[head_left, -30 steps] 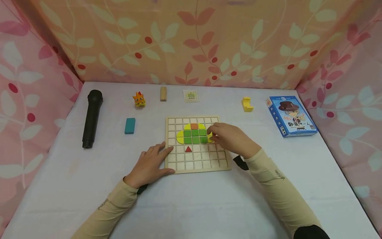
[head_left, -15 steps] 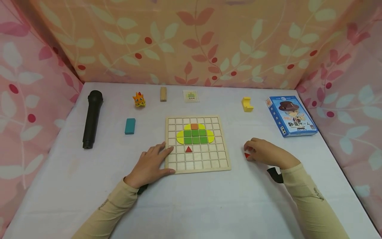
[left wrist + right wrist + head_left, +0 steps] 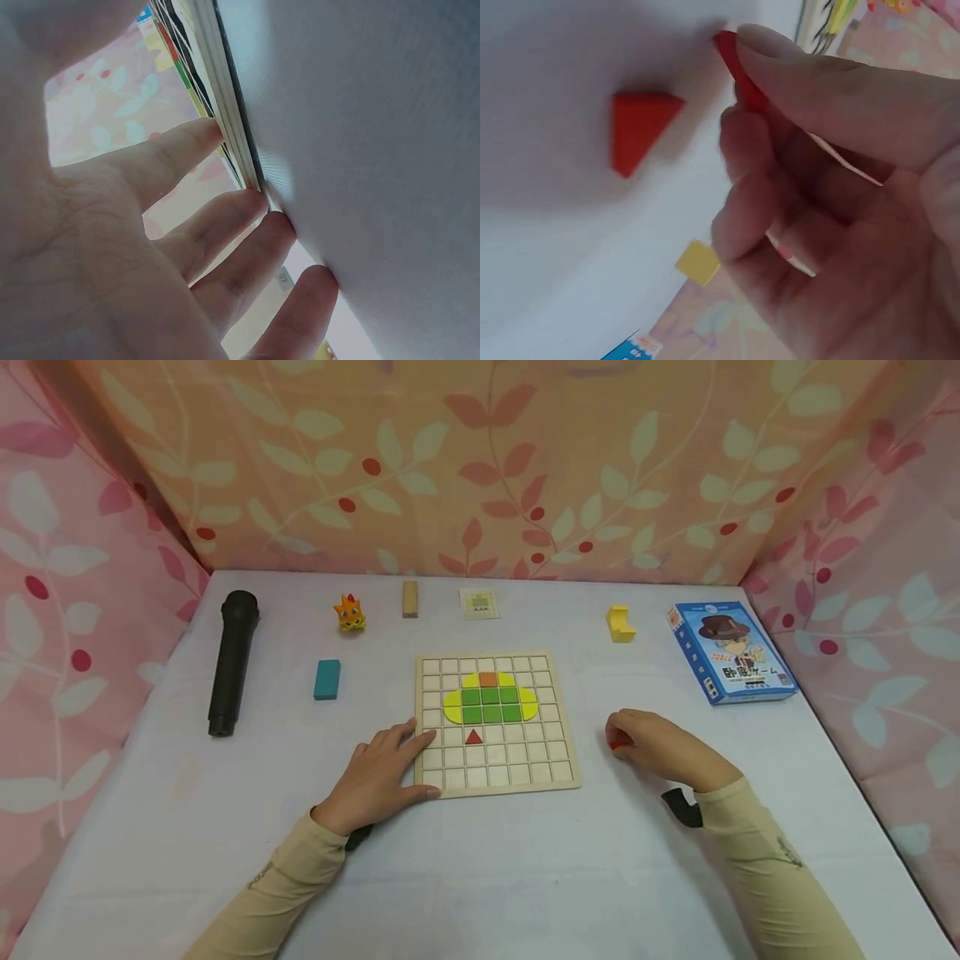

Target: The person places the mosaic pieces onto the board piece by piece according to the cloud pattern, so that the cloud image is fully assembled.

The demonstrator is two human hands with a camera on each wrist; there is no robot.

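Note:
Between the thumb and fingertips of my right hand [image 3: 660, 743] a small red triangle [image 3: 739, 71] is pinched, just above the cloth to the right of the board. A second red triangle [image 3: 641, 127] lies on the cloth near those fingers in the right wrist view. My left hand [image 3: 378, 774] rests with fingers spread against the left edge of the wooden grid board [image 3: 517, 772], fingertips touching its side in the left wrist view. Set on the grid are green squares [image 3: 491, 696], yellow rounded pieces [image 3: 453, 706], an orange square [image 3: 488, 679] and one red triangle [image 3: 473, 737].
Behind the board lie a small pattern card [image 3: 480, 603] and a wooden block [image 3: 410, 599]. To the left are a black microphone [image 3: 234, 664], an orange toy figure [image 3: 349, 612] and a teal block [image 3: 327, 679]. On the right are a yellow piece [image 3: 620, 623] and a blue box [image 3: 731, 652].
My right hand has moved off the board's right side to the cloth on the right, where it now pinches a red triangle. The left hand has stayed at the board's edge.

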